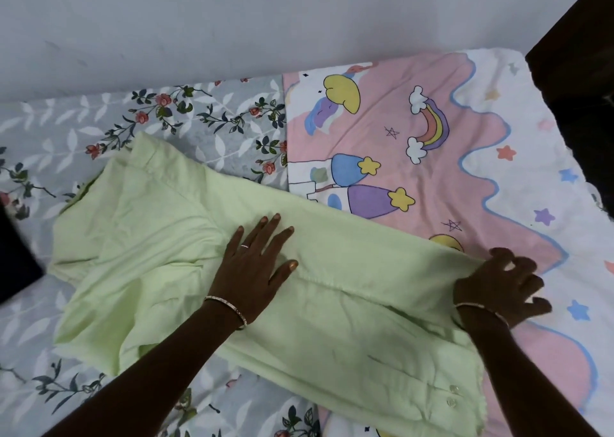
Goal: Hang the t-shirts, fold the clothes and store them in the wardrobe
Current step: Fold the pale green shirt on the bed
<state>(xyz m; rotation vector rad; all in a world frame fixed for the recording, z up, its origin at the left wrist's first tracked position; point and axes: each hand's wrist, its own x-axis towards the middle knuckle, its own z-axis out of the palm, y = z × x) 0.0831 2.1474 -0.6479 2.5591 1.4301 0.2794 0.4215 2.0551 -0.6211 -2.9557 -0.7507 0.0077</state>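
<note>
Across the middle of the frame, on the bed [40,323], the pale green woven button-front shirt [332,320] is lying flat and partly folded. Its long axis is running from the upper left of the frame down to the lower right. The upper-left end is resting on the grey floral bedsheet [66,120]; the lower-right end, with its clear buttons [452,395], is overlapping the pink cartoon-print bedsheet [382,120].

- Left hand [255,263]: lying palm-down near the shirt's middle, fingers straight and slightly spread, pressing the cloth to the bed. Forearm is entering from the lower left of the frame.
- Right hand [501,283]: sitting at the shirt's right-hand edge, fingers curling into bunched cloth and gripping it. Slight blur here; exact finger placement not readable. Forearm is crossing over the lower-right part of the shirt.

Judgement: a fold is being set up. The left hand is acting as the anchor at mid-length; the right hand is nearer the free end and is holding it. The next move likely depends on carrying that gripped end along the long axis, up and left toward the anchored middle. Risk: the loose folds on the left side may be shifting if the anchor lifts.
</note>
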